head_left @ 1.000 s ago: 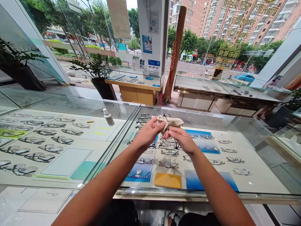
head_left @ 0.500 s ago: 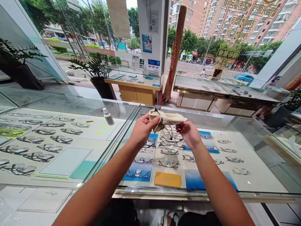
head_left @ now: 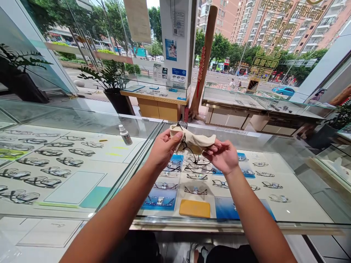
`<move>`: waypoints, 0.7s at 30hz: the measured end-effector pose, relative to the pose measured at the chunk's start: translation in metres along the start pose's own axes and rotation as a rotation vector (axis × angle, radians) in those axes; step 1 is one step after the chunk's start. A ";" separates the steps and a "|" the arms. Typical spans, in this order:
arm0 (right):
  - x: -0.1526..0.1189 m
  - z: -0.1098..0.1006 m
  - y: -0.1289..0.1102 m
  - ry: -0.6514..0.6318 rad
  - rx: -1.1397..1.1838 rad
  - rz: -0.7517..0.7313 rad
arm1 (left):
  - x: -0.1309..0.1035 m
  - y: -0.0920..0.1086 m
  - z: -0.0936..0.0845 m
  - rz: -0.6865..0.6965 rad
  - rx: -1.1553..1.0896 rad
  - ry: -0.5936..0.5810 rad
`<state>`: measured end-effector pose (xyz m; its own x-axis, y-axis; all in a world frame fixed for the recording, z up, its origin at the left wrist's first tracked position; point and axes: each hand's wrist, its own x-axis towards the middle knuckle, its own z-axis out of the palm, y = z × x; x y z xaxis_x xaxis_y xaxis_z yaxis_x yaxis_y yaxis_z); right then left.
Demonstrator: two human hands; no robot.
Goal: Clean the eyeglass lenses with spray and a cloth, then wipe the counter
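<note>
Head view, glasses (head_left: 191, 150) in left hand (head_left: 163, 149)

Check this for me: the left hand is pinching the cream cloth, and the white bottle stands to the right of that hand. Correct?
Not quite: the head view shows the white bottle to the left of the left hand, not to its right. That hand is indeed pinching the cream cloth.

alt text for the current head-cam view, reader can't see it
A person's left hand pinches a cream cloth wrapped partly around dark-framed eyeglasses, with the right hand at the cloth's other end. Below them, a glass display case shows rows of eyeglasses; a small white-capped bottle stands off to the left.
</note>
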<state>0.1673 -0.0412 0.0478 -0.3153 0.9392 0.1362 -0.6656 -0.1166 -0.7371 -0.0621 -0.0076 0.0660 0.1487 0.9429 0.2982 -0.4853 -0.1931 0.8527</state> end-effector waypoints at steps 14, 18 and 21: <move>-0.005 0.011 -0.003 -0.134 -0.066 -0.064 | 0.002 0.003 -0.002 0.034 -0.025 0.050; -0.005 0.010 0.001 -0.130 -0.162 -0.120 | -0.002 0.004 0.002 -0.006 0.005 -0.002; -0.005 0.011 0.003 -0.116 -0.230 -0.150 | -0.005 0.002 0.004 -0.045 0.024 -0.048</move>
<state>0.1590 -0.0494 0.0526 -0.3087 0.8958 0.3198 -0.5444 0.1093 -0.8316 -0.0608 -0.0140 0.0680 0.2109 0.9368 0.2791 -0.4567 -0.1580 0.8755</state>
